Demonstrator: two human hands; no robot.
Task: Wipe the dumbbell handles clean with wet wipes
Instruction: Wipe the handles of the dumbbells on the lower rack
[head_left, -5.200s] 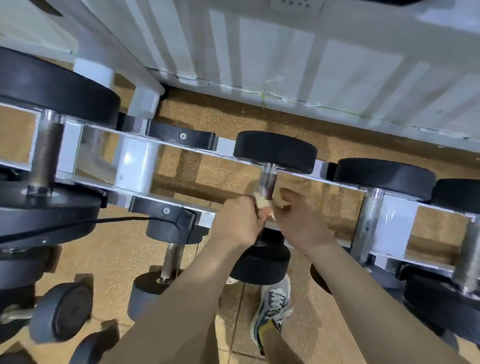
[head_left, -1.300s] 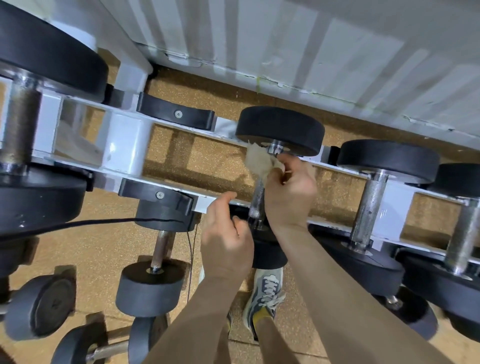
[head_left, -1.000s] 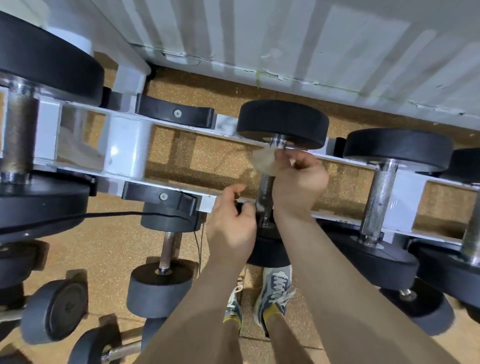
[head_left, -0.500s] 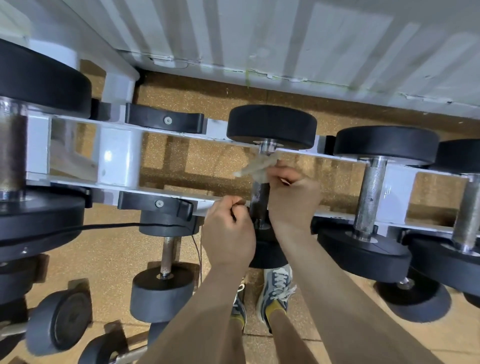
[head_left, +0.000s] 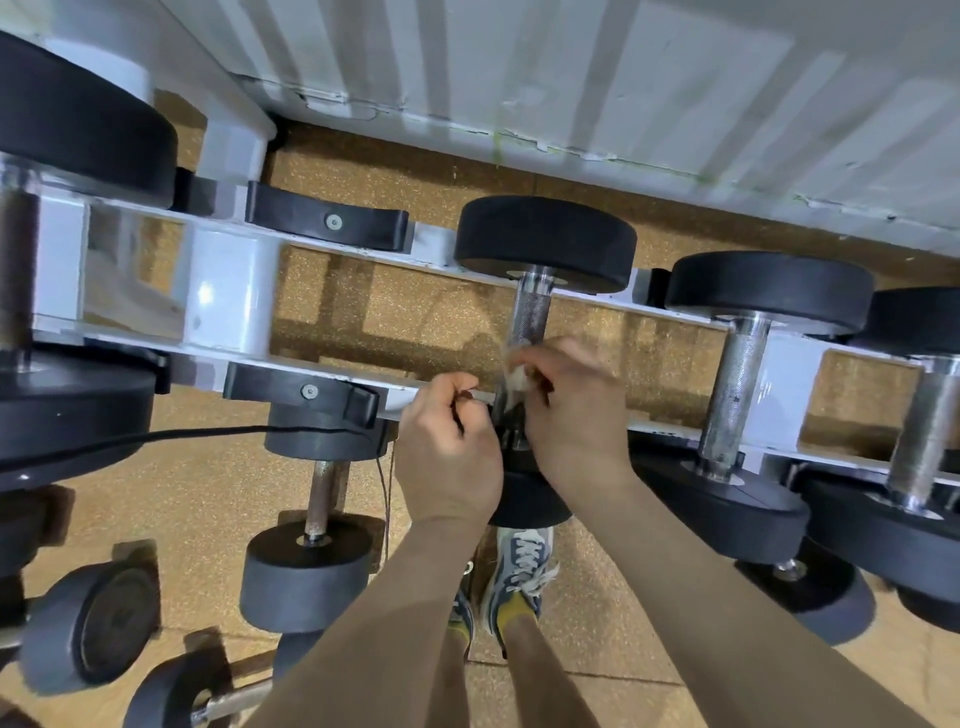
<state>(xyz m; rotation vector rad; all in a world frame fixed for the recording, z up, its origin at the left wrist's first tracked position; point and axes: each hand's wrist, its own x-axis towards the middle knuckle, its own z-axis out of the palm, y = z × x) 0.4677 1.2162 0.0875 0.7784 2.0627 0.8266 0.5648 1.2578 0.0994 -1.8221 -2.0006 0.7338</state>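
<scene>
Speckled cork-brown floor (head_left: 415, 179), white ribbed wall (head_left: 571, 78), white steel rack (head_left: 223, 306). The middle dumbbell (head_left: 545, 239) lies across the rack rails, with round black heads and a knurled grey steel handle (head_left: 531, 312). Your right hand (head_left: 571, 415) pinches a crumpled off-white wet wipe (head_left: 515, 375) against the handle's lower end, by the front rail. Your left hand (head_left: 447, 452) is just beside it, fingers curled, thumb on forefinger. Can't tell if it holds anything.
</scene>
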